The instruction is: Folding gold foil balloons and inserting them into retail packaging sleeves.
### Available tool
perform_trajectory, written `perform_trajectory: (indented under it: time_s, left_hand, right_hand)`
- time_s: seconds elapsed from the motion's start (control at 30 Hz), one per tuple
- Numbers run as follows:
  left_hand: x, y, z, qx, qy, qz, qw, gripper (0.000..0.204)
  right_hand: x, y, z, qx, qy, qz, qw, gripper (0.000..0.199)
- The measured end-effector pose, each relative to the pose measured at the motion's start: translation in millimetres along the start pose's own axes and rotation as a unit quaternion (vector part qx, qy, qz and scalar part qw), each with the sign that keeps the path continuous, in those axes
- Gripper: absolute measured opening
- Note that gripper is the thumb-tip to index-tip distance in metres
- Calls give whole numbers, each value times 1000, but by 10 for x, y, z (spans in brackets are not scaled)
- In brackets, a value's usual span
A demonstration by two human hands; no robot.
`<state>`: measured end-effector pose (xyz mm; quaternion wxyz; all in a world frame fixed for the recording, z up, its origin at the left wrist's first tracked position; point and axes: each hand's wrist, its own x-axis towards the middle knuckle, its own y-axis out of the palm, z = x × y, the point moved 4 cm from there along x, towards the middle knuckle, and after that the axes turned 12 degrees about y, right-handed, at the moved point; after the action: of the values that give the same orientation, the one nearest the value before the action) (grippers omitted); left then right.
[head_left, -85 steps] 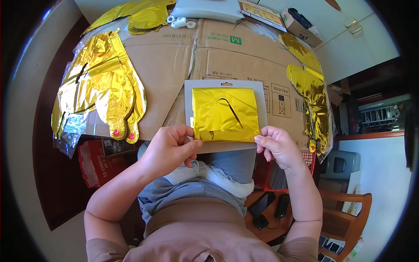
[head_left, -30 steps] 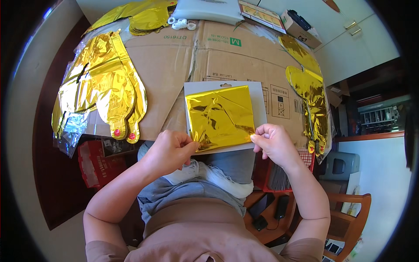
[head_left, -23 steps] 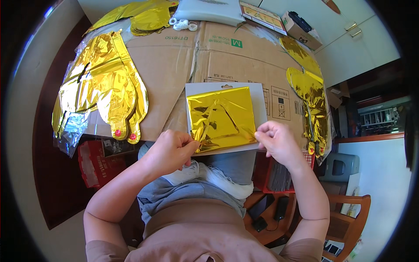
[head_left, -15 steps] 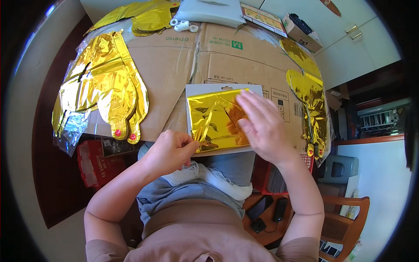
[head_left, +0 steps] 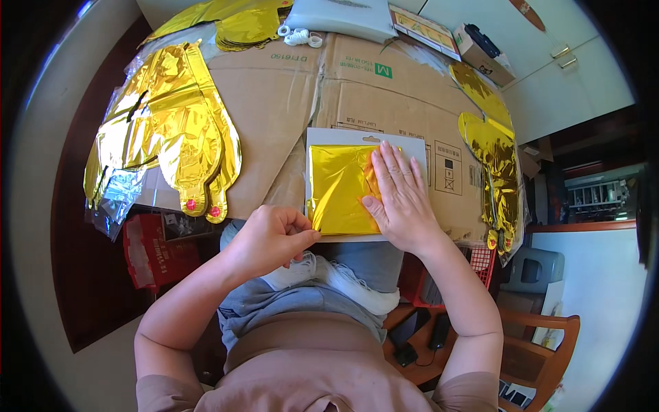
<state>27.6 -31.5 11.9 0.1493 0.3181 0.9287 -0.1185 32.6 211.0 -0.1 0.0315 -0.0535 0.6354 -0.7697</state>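
Observation:
A folded gold foil balloon lies flat on a white card with a hanging hole at its top edge, at the near edge of the cardboard. My right hand presses flat on the foil's right side, fingers stretched out together and thumb apart. At the lower left corner, my left hand is closed, its thumb and curled fingers pinching the foil's corner. More flat gold foil balloons with pink dots on their tails lie stacked to the left. Another gold foil pile is on the right.
Flattened cardboard covers the table. At the back are white ribbon rolls, a grey-white plastic bag and a small box. White string rests on my lap. A red basket and wooden chair stand right.
My right hand has come down from a blurred, tilted pose to lie flat on the foil. The foil looks smoother. My left hand stays at the corner; the view has shifted slightly.

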Motion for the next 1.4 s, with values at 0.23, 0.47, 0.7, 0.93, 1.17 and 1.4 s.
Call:
perform_trajectory:
  time_s: [0.23, 0.47, 0.7, 0.93, 1.17, 1.4]
  left_hand:
    - [7, 5, -28, 11, 18, -20, 1000, 20]
    - [17, 9, 12, 18, 16, -27, 999, 26]
    - [32, 15, 9, 62, 22, -29, 997, 25]
    - [35, 40, -2, 89, 48, -54, 993, 27]
    - [37, 21, -75, 149, 70, -53, 985, 29]
    - [59, -6, -81, 174, 82, -39, 981, 31]
  right_hand:
    - [7, 10, -5, 13, 7, -5, 1000, 75]
    - [3, 8, 6, 3, 10, -2, 1000, 75]
    - [6, -52, -22, 36, 6, 18, 999, 72]
    - [135, -251, -341, 266, -15, 67, 962, 54]
    - [103, -276, -323, 190, -42, 63, 979, 52]
    - [73, -261, -248, 116, -56, 48, 990, 56]
